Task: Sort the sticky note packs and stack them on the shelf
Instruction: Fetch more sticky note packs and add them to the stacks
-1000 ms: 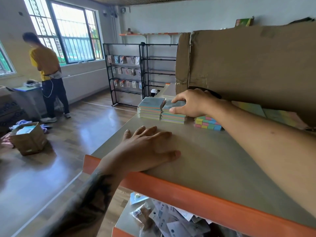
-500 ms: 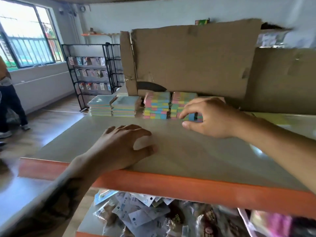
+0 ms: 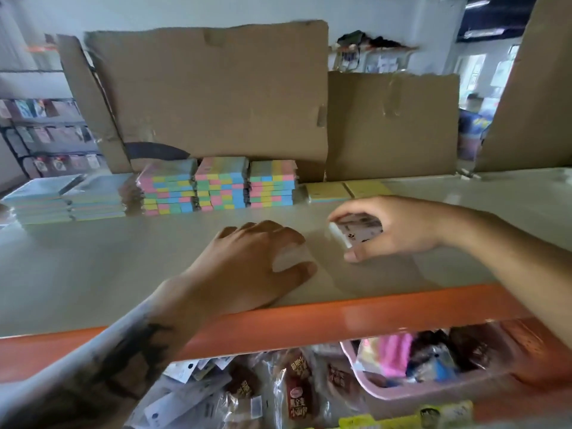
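On the grey shelf, along the back, stand two pale blue stacks of sticky note packs. Right of them are three taller multicolour stacks, then flat yellow packs. My left hand rests palm down on the shelf near its orange front edge and holds nothing. My right hand hovers just above the shelf in front of the yellow packs. Its fingers and thumb pinch a small white printed pack, partly hidden under the fingers.
Upright cardboard sheets wall off the back of the shelf, with another sheet at the far right. On the level below lie bagged goods and a pink basket. A black display rack stands at far left.
My right hand has left the multicolour stacks, come toward the front and now holds a small white pack. The view has swung right. My left hand stays on the shelf.
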### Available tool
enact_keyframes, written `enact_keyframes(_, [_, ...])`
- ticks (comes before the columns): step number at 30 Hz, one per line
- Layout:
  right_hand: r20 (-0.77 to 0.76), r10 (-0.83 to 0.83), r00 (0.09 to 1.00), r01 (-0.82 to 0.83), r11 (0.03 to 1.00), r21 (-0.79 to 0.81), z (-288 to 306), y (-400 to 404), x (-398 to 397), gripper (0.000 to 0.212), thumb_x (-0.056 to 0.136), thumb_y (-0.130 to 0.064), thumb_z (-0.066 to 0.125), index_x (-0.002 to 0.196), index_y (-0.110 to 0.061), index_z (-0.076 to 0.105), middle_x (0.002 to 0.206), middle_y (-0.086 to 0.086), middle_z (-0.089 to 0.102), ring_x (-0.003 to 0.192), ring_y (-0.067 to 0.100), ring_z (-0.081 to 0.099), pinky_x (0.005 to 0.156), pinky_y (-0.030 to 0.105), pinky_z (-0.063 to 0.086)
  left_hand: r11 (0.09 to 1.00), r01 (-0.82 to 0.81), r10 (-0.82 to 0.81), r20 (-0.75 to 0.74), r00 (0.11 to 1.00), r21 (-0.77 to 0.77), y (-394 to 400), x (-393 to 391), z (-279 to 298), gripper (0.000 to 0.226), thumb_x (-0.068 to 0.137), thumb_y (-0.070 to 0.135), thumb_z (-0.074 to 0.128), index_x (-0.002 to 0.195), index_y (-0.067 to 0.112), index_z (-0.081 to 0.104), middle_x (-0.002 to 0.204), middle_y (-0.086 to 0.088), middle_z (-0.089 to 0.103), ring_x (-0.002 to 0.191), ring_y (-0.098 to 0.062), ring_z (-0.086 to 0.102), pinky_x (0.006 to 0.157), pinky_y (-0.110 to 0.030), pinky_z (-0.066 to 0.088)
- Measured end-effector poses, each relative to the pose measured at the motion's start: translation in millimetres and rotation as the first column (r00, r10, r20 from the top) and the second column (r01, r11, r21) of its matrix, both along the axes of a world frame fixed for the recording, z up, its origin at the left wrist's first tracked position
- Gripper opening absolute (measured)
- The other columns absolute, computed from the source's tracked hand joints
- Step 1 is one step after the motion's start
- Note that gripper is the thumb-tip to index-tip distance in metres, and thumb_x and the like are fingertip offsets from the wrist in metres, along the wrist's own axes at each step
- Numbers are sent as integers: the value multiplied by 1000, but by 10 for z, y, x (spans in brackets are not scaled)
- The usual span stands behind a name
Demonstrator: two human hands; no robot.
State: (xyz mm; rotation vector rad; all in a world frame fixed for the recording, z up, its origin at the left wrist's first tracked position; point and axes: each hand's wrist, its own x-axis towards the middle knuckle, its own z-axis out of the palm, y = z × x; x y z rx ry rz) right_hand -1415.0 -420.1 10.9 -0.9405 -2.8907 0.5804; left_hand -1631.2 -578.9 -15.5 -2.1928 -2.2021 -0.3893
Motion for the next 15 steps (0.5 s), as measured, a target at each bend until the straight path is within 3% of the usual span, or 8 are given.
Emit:
enact_keyframes(4, [17, 35, 999, -35, 998, -44, 15, -71, 43, 83, 67, -59, 87, 141, -42, 54, 130, -31, 55, 115, -12, 53, 98, 13, 42, 999, -20, 18, 44, 999, 42, -59, 3, 13, 59, 89, 76, 46, 142, 50, 45, 143, 24, 51, 126, -8, 51, 103, -31, 39])
enact_keyframes(7, [73, 76, 994, -71, 996, -57, 24, -101, 38, 103, 60, -71, 86, 149, -38, 47, 139, -27, 48, 125, -10, 48, 111, 18, 37, 997, -19, 14, 60, 998, 76, -84, 14, 16, 58, 89, 74, 48, 142, 50, 44, 141, 23, 53, 123, -8, 53, 100, -30, 40])
enact_keyframes(11, [68, 113, 991, -110, 993, -48, 33, -141, -28, 85, 68, -60, 87, 143, -35, 55, 126, -23, 54, 117, -8, 54, 107, 21, 41, 995, 15, -24, 87, 996, 103, -88, 3, -5, 58, 87, 70, 57, 141, 51, 44, 139, 23, 55, 124, -7, 52, 102, -29, 39])
enact_keyframes(13, [-19, 67, 998, -68, 995, -66, 41, -187, -81, 86, 63, -63, 90, 138, -38, 58, 124, -25, 60, 112, -9, 58, 100, 18, 45, 989, 54, -71, 119, 990, 138, -95, -9, -10, 57, 86, 67, 62, 139, 52, 46, 136, 24, 57, 121, -5, 53, 103, -29, 42])
enact_keyframes(15, [-144, 9, 990, -32, 987, -157, 45, -199, -134, 81, 55, -69, 87, 127, -41, 61, 116, -17, 69, 103, -2, 65, 92, 24, 48, 975, 95, -127, 152, 980, 201, -107, -24, -11, 53, 85, 61, 68, 135, 50, 53, 132, 25, 59, 117, -1, 55, 101, -28, 44])
